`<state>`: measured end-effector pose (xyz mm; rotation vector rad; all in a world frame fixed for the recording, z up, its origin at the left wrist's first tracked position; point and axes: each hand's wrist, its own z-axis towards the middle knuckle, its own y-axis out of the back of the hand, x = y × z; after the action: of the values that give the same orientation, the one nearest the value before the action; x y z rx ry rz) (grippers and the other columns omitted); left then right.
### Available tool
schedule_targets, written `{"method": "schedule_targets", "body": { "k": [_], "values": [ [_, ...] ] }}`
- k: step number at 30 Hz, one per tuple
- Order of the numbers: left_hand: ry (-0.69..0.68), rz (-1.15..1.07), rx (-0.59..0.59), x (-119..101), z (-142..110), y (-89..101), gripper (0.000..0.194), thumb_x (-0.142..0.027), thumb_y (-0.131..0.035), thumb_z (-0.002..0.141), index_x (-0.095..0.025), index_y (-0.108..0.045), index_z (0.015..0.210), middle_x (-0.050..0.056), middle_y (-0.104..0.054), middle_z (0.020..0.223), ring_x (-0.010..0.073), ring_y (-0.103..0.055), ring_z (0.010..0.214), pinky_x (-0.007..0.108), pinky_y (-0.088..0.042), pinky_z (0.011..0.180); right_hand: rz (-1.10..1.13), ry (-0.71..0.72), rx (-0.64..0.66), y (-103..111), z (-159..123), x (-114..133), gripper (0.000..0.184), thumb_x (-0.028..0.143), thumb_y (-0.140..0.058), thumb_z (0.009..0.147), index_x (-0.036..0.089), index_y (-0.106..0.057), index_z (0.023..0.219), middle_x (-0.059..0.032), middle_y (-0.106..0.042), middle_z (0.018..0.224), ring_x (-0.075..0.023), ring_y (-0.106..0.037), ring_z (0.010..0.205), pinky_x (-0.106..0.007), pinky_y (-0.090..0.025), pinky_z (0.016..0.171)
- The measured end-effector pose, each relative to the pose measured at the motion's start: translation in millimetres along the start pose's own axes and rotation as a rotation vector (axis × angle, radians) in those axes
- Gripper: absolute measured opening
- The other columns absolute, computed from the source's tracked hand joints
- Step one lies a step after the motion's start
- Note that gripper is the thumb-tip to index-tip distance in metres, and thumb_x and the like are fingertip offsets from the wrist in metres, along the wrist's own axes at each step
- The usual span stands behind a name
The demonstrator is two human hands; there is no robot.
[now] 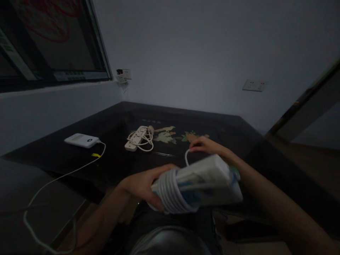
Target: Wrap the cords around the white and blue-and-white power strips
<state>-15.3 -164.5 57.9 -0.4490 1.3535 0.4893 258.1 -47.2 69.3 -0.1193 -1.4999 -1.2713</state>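
Observation:
My left hand is wrapped round one end of a white, box-shaped carton with blue print. The carton is tilted and blurred, and a green part shows at its far right end. Several turns of white cable lie side by side round the carton, next to my left fingers. From these coils a loose stretch of cable rises to my right hand, which pinches it above the table. My left palm is hidden.
On the dark table lies a white power strip with its cord tangled over it. A white power bank sits at the left, its cable hanging off the table edge. Wall sockets are behind, a window at the left.

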Motion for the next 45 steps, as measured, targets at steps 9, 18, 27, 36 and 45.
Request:
{"method": "schedule_targets", "body": {
  "k": [9,18,27,36,45],
  "values": [
    [0.26,0.48,0.081,25.4,11.4,-1.5,0.076,-0.031,-0.079,0.063,-0.022,-0.046,0.131,0.01,-0.058,0.125,0.0294,-0.055,0.112,0.044,-0.042,0.097,-0.432,0.163,0.064,11.5,29.0,108.9,0.012,0.029,-0.075,0.07,0.018,-0.069,0.068,0.0039,-0.056,0.055,-0.0081,-0.046,0.052,-0.023,-0.028,0.053],
    [0.074,0.241,-0.418,46.3,13.9,11.6,0.086,-0.03,-0.074,0.069,-0.02,-0.03,0.142,0.014,-0.047,0.137,0.0324,-0.044,0.127,0.052,-0.029,0.108,-0.567,0.225,-0.039,-24.4,-10.1,173.0,0.009,0.023,-0.066,0.08,0.018,-0.066,0.072,0.0003,-0.058,0.065,-0.012,-0.052,0.062,-0.024,-0.027,0.056],
    [-0.125,0.197,-0.559,54.9,20.5,27.0,0.103,-0.035,-0.078,0.064,-0.022,-0.02,0.147,0.015,-0.028,0.151,0.0331,-0.031,0.137,0.048,-0.021,0.114,-0.511,0.301,0.085,-56.1,-24.3,154.4,0.008,0.019,-0.057,0.089,0.014,-0.062,0.085,-0.0043,-0.067,0.081,-0.0133,-0.061,0.073,-0.023,-0.04,0.065],
    [-0.101,0.207,-0.652,59.9,14.8,23.9,0.09,-0.027,-0.079,0.065,-0.023,-0.025,0.137,0.013,-0.04,0.14,0.0289,-0.042,0.128,0.045,-0.031,0.11,-0.443,0.22,-0.006,-52.6,-40.7,137.5,0.012,0.025,-0.057,0.089,0.015,-0.065,0.089,-0.0042,-0.07,0.081,-0.0136,-0.063,0.07,-0.022,-0.041,0.061],
    [-0.049,-0.256,-0.62,41.5,6.4,6.4,0.091,-0.021,-0.079,0.065,-0.032,-0.022,0.136,0.009,-0.057,0.114,0.0203,-0.066,0.077,0.038,-0.059,0.063,-0.308,0.008,-0.044,-20.0,-51.5,95.5,0.033,0.036,-0.044,0.094,0.016,-0.067,0.085,-0.0034,-0.068,0.074,-0.0132,-0.06,0.066,-0.022,-0.04,0.059]
  ]
}}
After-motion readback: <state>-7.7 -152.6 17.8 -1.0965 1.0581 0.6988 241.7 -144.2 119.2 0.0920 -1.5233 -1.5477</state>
